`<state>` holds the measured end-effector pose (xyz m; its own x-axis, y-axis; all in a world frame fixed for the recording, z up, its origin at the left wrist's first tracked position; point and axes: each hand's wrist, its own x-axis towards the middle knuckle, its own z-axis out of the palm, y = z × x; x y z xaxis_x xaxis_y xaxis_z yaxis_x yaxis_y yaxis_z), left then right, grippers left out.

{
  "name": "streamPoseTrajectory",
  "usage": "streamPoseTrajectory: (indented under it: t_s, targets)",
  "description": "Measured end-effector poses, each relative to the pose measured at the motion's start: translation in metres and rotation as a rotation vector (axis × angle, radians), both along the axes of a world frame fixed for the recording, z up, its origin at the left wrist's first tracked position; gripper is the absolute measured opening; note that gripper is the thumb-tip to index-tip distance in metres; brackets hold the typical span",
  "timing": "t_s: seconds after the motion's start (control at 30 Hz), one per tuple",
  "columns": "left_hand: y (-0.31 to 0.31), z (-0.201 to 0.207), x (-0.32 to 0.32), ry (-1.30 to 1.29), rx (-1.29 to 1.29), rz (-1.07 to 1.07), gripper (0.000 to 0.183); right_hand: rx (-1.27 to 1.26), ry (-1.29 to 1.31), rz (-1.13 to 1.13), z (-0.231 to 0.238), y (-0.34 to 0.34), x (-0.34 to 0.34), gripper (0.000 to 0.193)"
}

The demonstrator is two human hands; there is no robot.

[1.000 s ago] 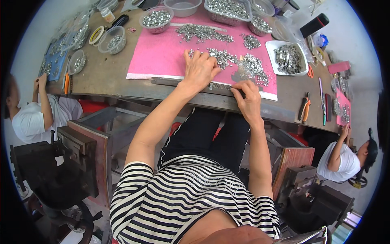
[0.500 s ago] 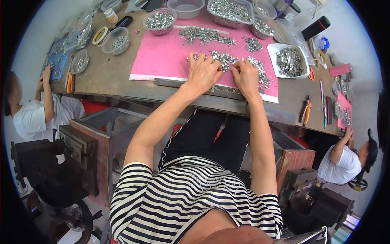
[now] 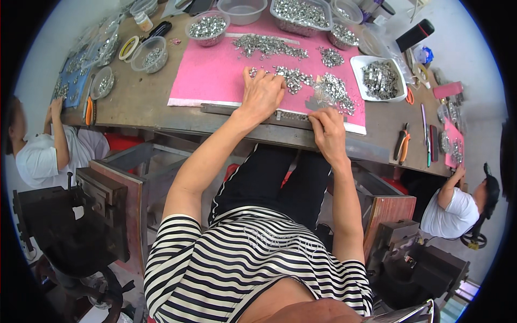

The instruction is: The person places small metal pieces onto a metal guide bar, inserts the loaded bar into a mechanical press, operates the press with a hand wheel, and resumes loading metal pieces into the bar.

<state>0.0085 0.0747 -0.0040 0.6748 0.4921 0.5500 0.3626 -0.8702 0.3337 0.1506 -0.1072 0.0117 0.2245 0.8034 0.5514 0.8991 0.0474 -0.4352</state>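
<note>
On the pink mat [image 3: 210, 81], my left hand [image 3: 262, 96] lies beside a pile of small shiny metal pieces [image 3: 295, 79]. Its fingers are bent, the little finger stands apart, and some fingertips are hidden. My right hand [image 3: 329, 132] is closed in a pinch at the table's front edge; what it holds is too small to make out. Just beyond those fingertips shows a flat grey piece [image 3: 312, 104], whether held I cannot tell. Between the hands, a row of small metal links [image 3: 292, 116] runs along a narrow metal bar [image 3: 218, 109].
Another metal heap [image 3: 269, 46] lies farther back. A white tray [image 3: 355, 64] of pieces stands right, near orange-handled pliers [image 3: 402, 144]. Clear tubs [image 3: 207, 40] line the back. Co-workers sit left [image 3: 40, 156] and right [image 3: 452, 212]; a dark machine [image 3: 102, 199] stands lower left.
My right hand has drawn back from the pile toward the bar at the table edge, uncovering the flat grey piece. My left hand has shifted slightly left and nearer, its fingers drawn closer together.
</note>
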Motion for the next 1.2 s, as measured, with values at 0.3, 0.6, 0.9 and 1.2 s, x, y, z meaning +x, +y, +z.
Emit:
streamPoseTrajectory:
  t_s: [0.3, 0.6, 0.9, 1.2]
  targets:
    - [0.001, 0.003, -0.004, 0.04, -0.019, -0.003, 0.009, -0.053, 0.133, -0.074, -0.003, 0.033, 0.028, 0.008]
    - [0.003, -0.003, -0.001, 0.046, -0.038, -0.004, 0.01, -0.098, -0.206, -0.2, -0.01, 0.074, 0.04, 0.011]
    - [-0.002, 0.005, -0.001, 0.07, 0.002, 0.007, 0.007, -0.18, -0.129, -0.206, -0.003, 0.072, 0.041, 0.012]
    - [-0.058, 0.005, -0.009, -0.134, -0.123, -0.223, 0.01, -0.385, 0.249, -0.126, 0.011, 0.037, 0.025, 0.017]
